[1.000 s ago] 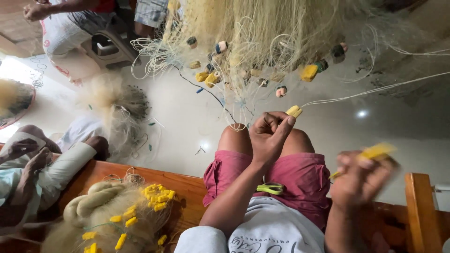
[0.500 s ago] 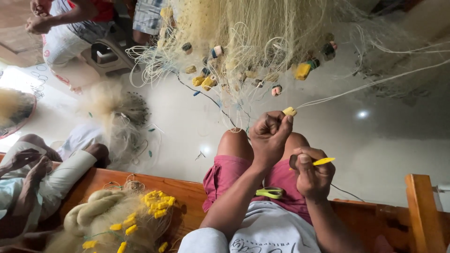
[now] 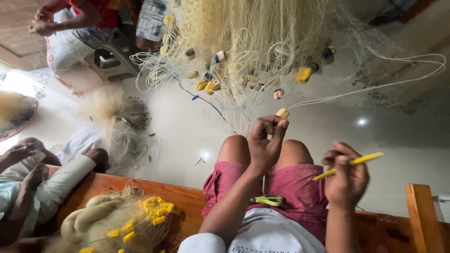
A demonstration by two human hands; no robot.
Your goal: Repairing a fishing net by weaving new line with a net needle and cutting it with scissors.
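Pale, hair-fine nylon everywhere: a fishing net [image 3: 262, 37] heaped on the glossy floor [image 3: 187, 126] ahead of the knees, soft and tangled, studded with small blocky floats in yellow, pink and dark tones. One small yellow float [image 3: 282, 113] pinched between thumb and fingertips of the left hand [image 3: 263, 143], raised above the knees, apparently to keep the thin white line [image 3: 365, 86] running off to the right taut and within reach. Fingers there clenched tight round the float and its line. Right hand [image 3: 346, 180] lower and to the right, closed on a slim yellow netting needle [image 3: 349, 165], flat and pointed, angled up and outward, well apart from the float. Green-handled scissors [image 3: 268, 200] lying on the lap across the pink shorts [image 3: 300, 187], likely parked there for quick snipping. Seat: a polished wooden bench [image 3: 187, 201], warm orange-brown, hard-edged. To the left on it, another bundle of net [image 3: 117, 225] with pale rope coils and a cluster of yellow floats, loosely mounded. Further left, another person's hands and pale sleeve [image 3: 61, 180]; at the top left, a person in red, hands busy with something too small to tell.
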